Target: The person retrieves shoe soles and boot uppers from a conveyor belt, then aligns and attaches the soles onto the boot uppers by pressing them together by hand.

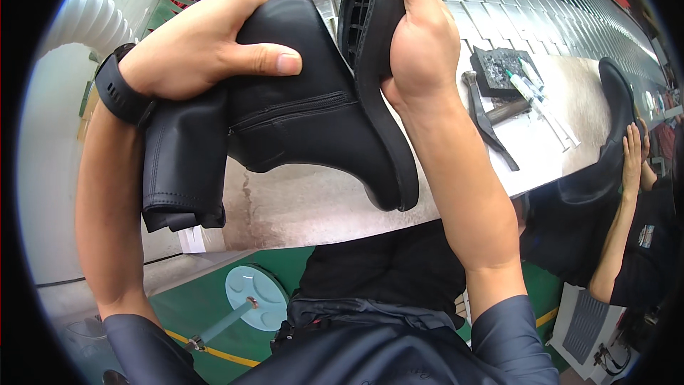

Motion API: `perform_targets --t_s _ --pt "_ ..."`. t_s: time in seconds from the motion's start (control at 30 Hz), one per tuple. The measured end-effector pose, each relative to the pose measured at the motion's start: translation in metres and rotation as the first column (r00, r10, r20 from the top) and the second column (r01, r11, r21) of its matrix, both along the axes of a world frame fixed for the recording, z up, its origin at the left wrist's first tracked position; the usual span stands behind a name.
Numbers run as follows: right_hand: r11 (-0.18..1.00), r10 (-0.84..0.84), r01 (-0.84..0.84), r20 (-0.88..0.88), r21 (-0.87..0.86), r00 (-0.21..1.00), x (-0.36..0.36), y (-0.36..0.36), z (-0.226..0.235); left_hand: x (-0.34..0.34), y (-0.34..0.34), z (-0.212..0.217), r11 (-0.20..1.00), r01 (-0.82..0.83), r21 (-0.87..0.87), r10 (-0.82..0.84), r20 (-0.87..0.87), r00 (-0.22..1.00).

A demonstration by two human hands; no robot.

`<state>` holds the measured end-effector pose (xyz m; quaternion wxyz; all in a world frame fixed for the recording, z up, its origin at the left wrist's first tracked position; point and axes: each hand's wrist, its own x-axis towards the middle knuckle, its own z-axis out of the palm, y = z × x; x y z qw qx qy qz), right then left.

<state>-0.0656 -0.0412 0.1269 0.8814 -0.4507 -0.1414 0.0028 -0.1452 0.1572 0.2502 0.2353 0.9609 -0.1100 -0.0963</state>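
A black ankle boot with a side zip is held up on its side, toe to the lower right and shaft folded down at the left. My left hand grips it near the heel, thumb flat on the leather and fingers partly hidden behind. Around the heel end of the thick black sole my right hand is closed. The sole meets the boot along the forefoot and toe; at the heel it stands apart, showing a hollow ribbed inside.
On the metal bench to the right lie a hammer, a dark block and syringes on white paper. Slatted rollers run along the far side. At right, a co-worker's hand touches another black boot. A light-blue round stool stands below.
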Motion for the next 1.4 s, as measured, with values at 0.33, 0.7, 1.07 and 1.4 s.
perform_targets --t_s 0.33,0.7,1.07,1.4 --pt "0.982 0.123 -0.123 0.003 0.147 0.992 -0.004 -0.001 0.003 0.0 0.004 0.0 0.992 0.004 0.129 -0.016 0.092 0.996" --pt "0.996 0.084 -0.086 0.121 0.008 0.989 -0.009 0.01 0.017 0.002 0.001 0.007 0.991 -0.043 0.124 0.05 -0.06 0.997" --pt "0.98 0.134 -0.097 0.211 -0.176 0.968 -0.001 0.011 0.022 0.0 -0.008 0.013 0.983 -0.014 0.183 0.016 -0.006 1.0" --pt "0.968 0.14 -0.075 0.264 -0.241 0.954 -0.002 0.006 0.03 -0.005 -0.017 0.021 0.964 -0.013 0.267 0.0 0.05 0.999"
